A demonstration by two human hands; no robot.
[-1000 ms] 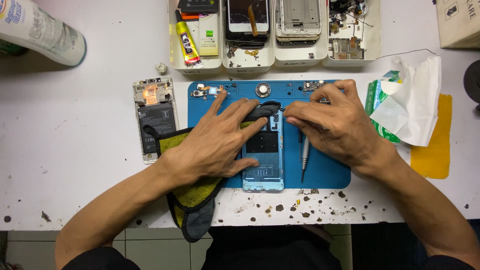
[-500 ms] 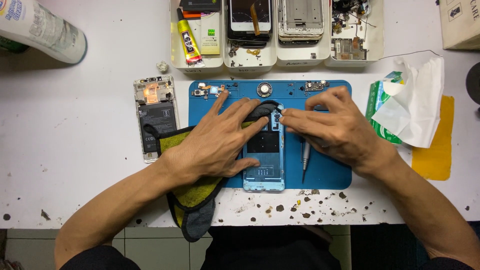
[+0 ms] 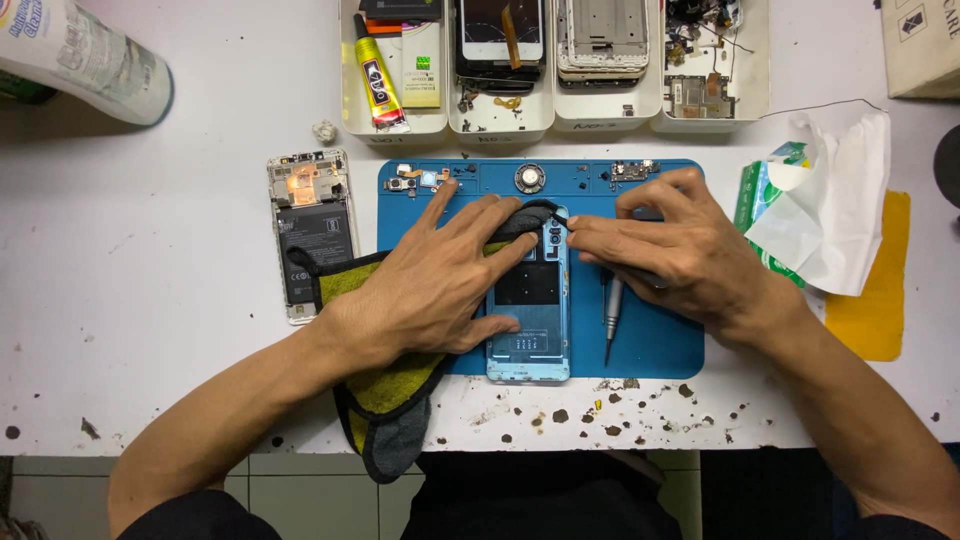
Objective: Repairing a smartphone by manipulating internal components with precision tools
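- Our left hand [image 3: 435, 275] presses a yellow-green, grey-edged microfibre cloth [image 3: 385, 395] flat-fingered onto the opened light-blue phone shell [image 3: 530, 310].
- Our right hand [image 3: 672, 250] pinches the shell's top edge with its fingertips.
- The shell lies on a blue rubber repair mat [image 3: 655, 340]; a slim grey screwdriver [image 3: 611, 315] lies just beside it.
- A second opened phone [image 3: 308, 225] rests on the white bench [image 3: 150, 260].

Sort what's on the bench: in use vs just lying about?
In use: left hand pressing cloth on blue phone frame; right hand at its top edge; blue mat.
Lying about: screwdriver, open phone, glue tube, parts trays, tissues.
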